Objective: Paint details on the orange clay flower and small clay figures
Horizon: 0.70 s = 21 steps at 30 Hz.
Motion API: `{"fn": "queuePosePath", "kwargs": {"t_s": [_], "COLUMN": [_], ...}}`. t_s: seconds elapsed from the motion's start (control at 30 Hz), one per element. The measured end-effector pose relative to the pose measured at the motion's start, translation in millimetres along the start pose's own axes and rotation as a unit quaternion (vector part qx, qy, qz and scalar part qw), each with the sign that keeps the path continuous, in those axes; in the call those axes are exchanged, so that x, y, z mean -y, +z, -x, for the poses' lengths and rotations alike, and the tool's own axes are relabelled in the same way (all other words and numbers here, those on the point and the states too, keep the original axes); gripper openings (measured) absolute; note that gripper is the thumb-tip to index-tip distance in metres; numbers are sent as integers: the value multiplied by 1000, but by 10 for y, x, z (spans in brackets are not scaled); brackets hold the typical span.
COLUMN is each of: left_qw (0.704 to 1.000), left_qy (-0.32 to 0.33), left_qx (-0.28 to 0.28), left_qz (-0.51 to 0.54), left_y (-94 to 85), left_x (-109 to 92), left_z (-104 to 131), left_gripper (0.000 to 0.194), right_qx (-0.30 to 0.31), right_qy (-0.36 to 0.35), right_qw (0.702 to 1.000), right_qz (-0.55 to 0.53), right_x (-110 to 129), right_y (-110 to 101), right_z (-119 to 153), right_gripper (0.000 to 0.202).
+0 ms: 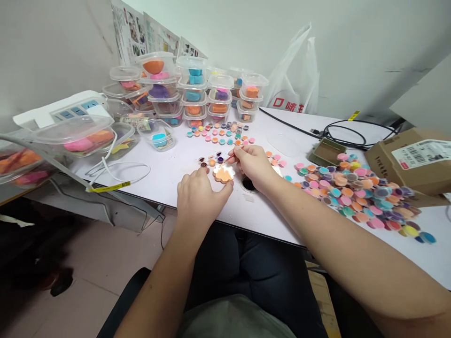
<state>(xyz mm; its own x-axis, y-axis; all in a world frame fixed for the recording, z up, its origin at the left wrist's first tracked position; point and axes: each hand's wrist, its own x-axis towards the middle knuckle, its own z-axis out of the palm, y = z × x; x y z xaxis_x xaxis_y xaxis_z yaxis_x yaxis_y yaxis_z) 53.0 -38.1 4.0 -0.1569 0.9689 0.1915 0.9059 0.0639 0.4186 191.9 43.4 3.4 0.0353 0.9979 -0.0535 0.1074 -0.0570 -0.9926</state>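
A small scalloped piece (223, 174), white at the top and orange below, sits at the table's front edge. My left hand (201, 193) is closed about its near side, thumb at the lower right and fingers at the left. In a pinch, my right hand (254, 165) grips a thin reddish paintbrush (229, 157), whose tip points down at the piece's upper edge. Just behind the piece lies a short strip of open paint pots (212, 162), with dark brown, orange and purple among them. My right forearm passes over a round dark hole (248, 184) in the tabletop.
Several strips of colourful paint pots (355, 190) are heaped at right, beside a cardboard box (412, 159). More strips (225, 134) lie farther back. Stacked clear tubs (193, 96) with coloured pieces line the wall. A power strip (66, 110), black cable (347, 129) and plastic bag (296, 75) are around.
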Motion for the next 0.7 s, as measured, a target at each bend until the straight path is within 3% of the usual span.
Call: {"fn": "queuePosePath", "kwargs": {"t_s": [0.2, 0.57, 0.7], "left_qw": [1000, 999, 999], "left_qy": [13, 29, 30], "left_qx": [-5, -30, -32], "left_qz": [-5, -3, 1], "left_y": [32, 78, 76], "left_x": [12, 55, 60], "left_z": [7, 44, 52], "left_gripper": [61, 46, 47], "right_qx": [18, 116, 102], "right_qy": [-2, -35, -69], "right_qw": [1000, 993, 990], "right_qz": [-16, -6, 75], "right_x": [-14, 9, -28], "right_y": [-3, 53, 47], "right_z": [-28, 77, 27], "right_gripper": [22, 27, 26]}}
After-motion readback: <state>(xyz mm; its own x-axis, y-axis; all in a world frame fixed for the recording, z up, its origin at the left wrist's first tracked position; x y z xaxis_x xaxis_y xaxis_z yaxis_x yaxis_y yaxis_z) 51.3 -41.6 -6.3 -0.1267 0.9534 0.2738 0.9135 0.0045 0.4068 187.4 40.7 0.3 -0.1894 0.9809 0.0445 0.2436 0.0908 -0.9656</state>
